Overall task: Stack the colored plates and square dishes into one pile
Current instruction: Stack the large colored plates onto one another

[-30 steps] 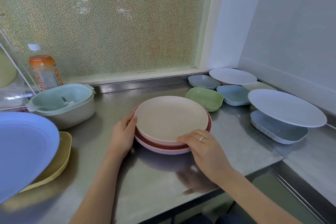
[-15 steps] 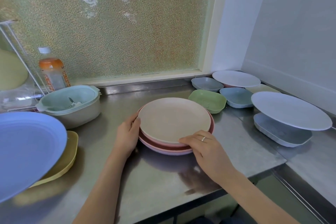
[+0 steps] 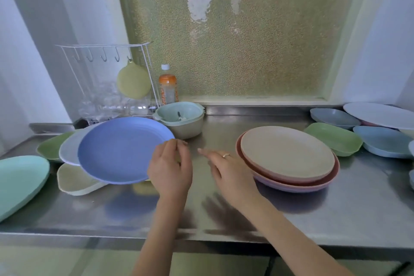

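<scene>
Both hands have left the pile of three round plates (image 3: 289,159), which they were steadying at its left and front edges a moment ago, and the head has turned left. The pile now stands alone on the table (image 3: 336,213), right of centre. That suggests the pile is settled and the next item is being fetched from the left group.

Left hand (image 3: 170,168): raised beside the right edge of the blue plate (image 3: 122,150), fingers curled, thumb and fingertips drawn close at the rim. Whether they already pinch the rim or only touch it cannot be told from this angle.

Right hand (image 3: 230,170): empty, fingers loosely spread, palm down just above the table, between the blue plate and the pile.

Condition of the task items:
- Pile: cream plate on top, dark red below, pale pink at the bottom, edges slightly offset.
- Blue plate: tilted, resting on a pale grey plate (image 3: 71,148) and a yellowish square dish (image 3: 76,180).
- Green dish (image 3: 52,148) behind them; mint plate (image 3: 20,181) at far left.
- Right side: green square dish (image 3: 333,139) just beside the pile, two blue-grey square dishes (image 3: 380,141) and a white plate (image 3: 378,114) farther right.

Most of the items are not yet stacked.
</scene>
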`<state>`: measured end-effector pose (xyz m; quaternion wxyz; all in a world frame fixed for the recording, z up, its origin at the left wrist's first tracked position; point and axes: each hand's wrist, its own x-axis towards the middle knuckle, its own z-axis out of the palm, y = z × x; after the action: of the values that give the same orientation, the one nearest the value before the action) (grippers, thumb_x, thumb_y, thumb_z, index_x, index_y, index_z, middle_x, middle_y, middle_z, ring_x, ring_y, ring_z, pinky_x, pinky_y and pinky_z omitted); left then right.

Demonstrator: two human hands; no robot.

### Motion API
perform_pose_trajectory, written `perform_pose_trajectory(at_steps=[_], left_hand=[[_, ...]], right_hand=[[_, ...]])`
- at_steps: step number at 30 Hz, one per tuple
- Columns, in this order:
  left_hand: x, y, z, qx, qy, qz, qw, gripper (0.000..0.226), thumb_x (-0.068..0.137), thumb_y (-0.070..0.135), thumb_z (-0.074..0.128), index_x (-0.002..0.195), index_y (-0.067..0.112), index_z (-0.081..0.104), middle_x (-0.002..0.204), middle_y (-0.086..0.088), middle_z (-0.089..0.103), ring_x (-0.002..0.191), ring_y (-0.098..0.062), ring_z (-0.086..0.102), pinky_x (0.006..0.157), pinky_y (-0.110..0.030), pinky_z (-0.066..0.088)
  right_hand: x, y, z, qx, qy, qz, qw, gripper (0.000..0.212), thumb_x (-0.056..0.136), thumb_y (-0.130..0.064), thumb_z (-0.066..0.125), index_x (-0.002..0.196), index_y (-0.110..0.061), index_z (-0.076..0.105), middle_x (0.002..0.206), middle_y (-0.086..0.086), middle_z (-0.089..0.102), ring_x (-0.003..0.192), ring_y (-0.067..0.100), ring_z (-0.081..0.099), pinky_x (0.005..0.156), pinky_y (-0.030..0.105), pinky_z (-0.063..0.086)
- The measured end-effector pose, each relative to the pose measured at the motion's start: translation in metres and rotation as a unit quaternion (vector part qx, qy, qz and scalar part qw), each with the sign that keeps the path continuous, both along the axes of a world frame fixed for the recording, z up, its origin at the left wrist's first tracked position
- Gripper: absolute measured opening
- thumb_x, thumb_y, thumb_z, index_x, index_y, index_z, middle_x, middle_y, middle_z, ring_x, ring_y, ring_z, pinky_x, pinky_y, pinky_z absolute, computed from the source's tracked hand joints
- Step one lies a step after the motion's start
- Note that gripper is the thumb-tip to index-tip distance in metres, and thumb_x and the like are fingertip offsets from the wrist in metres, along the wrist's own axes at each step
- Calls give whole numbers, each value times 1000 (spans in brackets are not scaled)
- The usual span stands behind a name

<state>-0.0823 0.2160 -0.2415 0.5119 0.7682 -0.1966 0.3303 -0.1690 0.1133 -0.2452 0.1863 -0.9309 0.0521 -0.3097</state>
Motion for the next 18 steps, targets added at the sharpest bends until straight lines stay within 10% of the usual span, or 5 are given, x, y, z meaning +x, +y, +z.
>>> perform_pose_trajectory(at_steps=[5,13,18], left_hand=[[18,52,-7,32,-11,137,990,36,86,22,39,68,7,66,61,-8,64,72,-32,59,79,-40,35],[30,72,-32,-1,-27,131,991,33,86,18,40,71,6,67,66,-8,66,75,-35,60,89,-40,35],[35,70,-31,-64,-28,84,994,35,87,15,39,100,1,68,124,-17,65,133,-39,44,116,-51,12]], right_hand=[[59,56,-8,-90,71,83,990,47,85,-22,55,131,-28,50,138,-6,53,125,18,44,96,36,32],[79,81,-11,-140,101,49,984,18,90,-21,46,93,-22,65,88,3,69,100,26,55,86,37,31],[67,71,7,-140,51,17,989,24,77,-16,48,89,-22,68,82,-1,69,95,22,60,72,34,37]])
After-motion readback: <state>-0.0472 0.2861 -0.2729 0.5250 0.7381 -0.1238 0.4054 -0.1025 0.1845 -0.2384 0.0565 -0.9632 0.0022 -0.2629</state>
